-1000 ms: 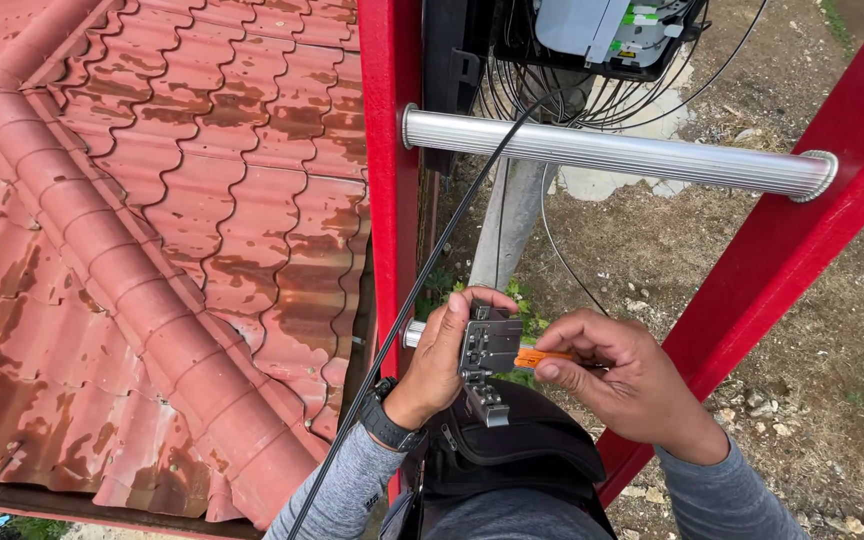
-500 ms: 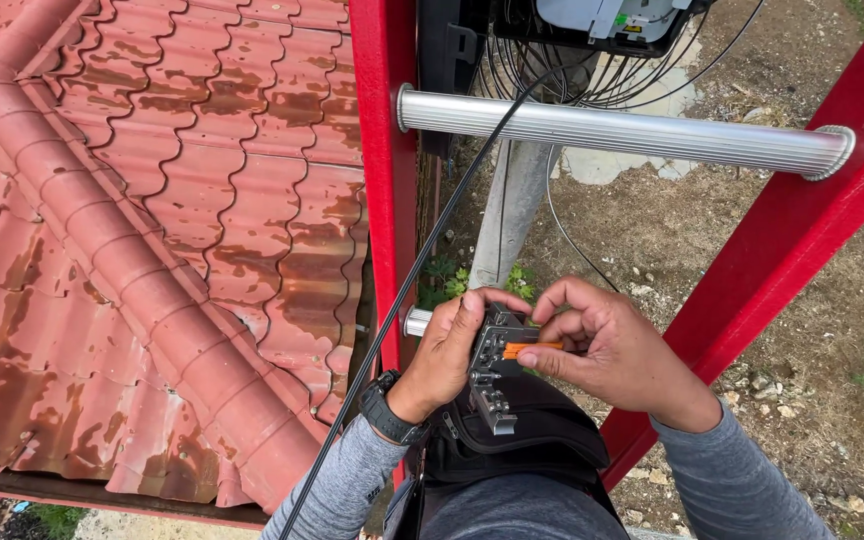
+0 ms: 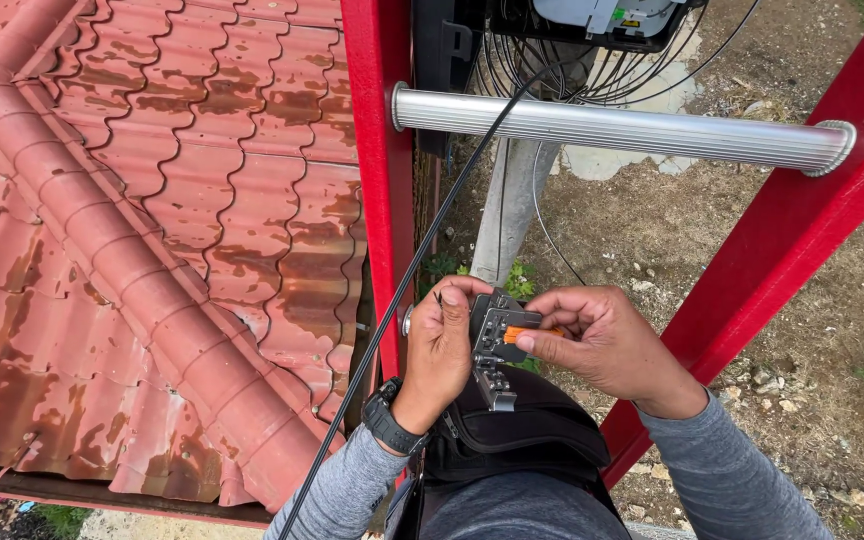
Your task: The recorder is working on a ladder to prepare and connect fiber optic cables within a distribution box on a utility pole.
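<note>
The left hand is curled shut around a small grey and black hand tool, fingers wrapped over its left side and thumb across the top. The right hand meets it from the other side: thumb and forefinger pinch an orange piece that sits on the tool's right edge, the remaining fingers loosely folded behind. The tool lies between the two sets of fingertips, its metal lower end poking down just beneath them. Below the fingers is a black pouch. A black watch wraps the left wrist. A black cable runs up past the left knuckles. Above the fingers is the red ladder's silver rung; left lies a rusty tiled roof.
</note>
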